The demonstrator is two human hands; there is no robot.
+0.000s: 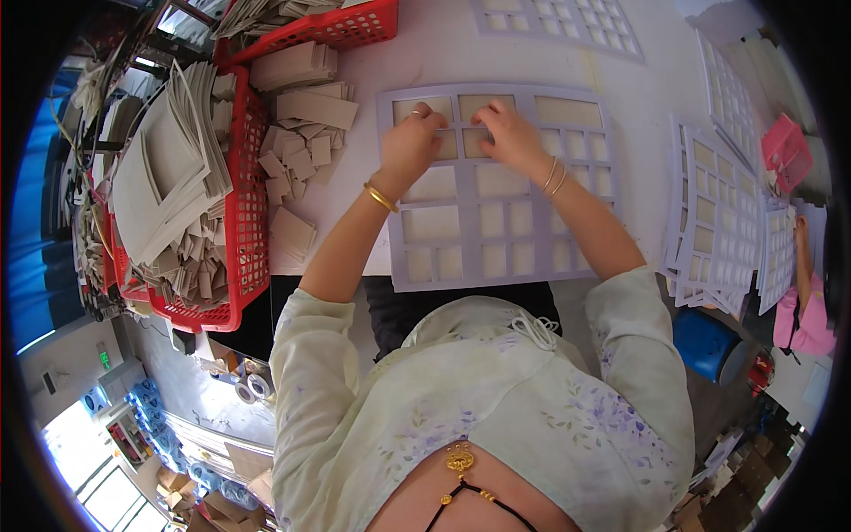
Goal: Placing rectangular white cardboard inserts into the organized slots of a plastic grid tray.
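Observation:
A pale lavender lattice panel (468,199) with rectangular windows of several sizes lies flat on the white table before me. Beige-grey fill shows in many of its windows. My left hand (410,149) is over the upper left windows, fingers curled together with the tips down at the panel; anything under them is hidden. Just right of it, across a vertical bar, my right hand (512,140) rests on the upper middle windows. Its fingers are bent and its thumb stands apart from them, with nothing visible between.
At left, a red plastic basket (251,204) overflows with grey cardboard pieces; a second red basket (355,25) stands behind. Loose cardboard pieces (301,155) lie between basket and panel. Another lattice panel (567,22) lies at the far edge. More panels (714,213) are stacked at right, near a person in pink (808,310).

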